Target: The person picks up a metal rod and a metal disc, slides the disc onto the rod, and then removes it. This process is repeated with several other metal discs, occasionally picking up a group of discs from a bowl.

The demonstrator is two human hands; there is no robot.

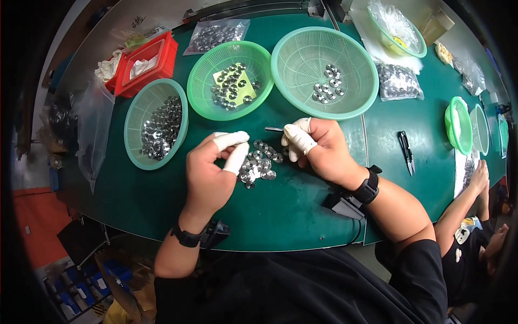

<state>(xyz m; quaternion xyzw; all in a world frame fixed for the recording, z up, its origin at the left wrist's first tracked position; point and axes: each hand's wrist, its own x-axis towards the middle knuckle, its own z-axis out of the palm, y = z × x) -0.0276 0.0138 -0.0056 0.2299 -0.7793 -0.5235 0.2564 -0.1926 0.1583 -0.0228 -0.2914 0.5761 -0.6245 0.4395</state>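
White finger covers sit on the thumb and fingers of both my hands. My left hand point(213, 162) is closed in a pinch, left of a loose pile of shiny round metal discs point(260, 166); whatever lies between its fingertips is hidden. To the right of the pile, my right hand point(321, 143) grips a thin metal rod point(273, 129), which sticks out leftward from its fingertips. The discs have small centre holes and lie flat or overlapping on the green table point(280, 216).
Beyond my hands stand a left basket point(129, 127) full of discs, a bright green basket point(197, 89) with discs and yellow paper, and a large basket point(369, 81) holding several discs. Black-handled snips point(406, 152) lie rightward. Another person's arm point(467, 191) rests at far right. Red bins point(167, 59) stand back left.
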